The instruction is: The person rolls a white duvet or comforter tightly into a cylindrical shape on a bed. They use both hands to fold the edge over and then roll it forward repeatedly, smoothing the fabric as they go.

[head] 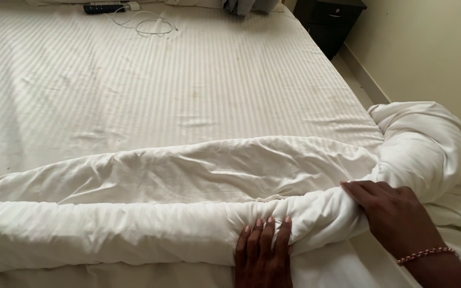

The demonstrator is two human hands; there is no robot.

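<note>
Obs., head view. White duvet [188, 213] is seen bunched into a long roll across the near edge of the bed, w/ a larger crumpled mass at the right corner.

Left hand [262, 250]: laid flat against the near face of the roll, fingers extended & together, pressing; nothing is clenched. Right hand [393, 213]: laid over the top of the roll nearer the right corner, fingers curled down onto the cloth; whether a fold is pinched underneath cannot be told. Beaded bracelet [427, 254] is worn on that wrist.

Progress (judged): duvet is gathered at the foot only, approx. none spread over the striped sheet [188, 80], which lies bare & faintly marked. Most of the work w/ the duvet appears left.

Far end: white cable [145, 22] and dark remote-like item [102, 8] are noted, well apart from hands. Dark nightstand [329, 21] stands beside the bed.

Hidden/unclear: left end of roll is cut off by frame; right-hand fingertips are buried in cloth; grey item at top edge can't be identified.
</note>
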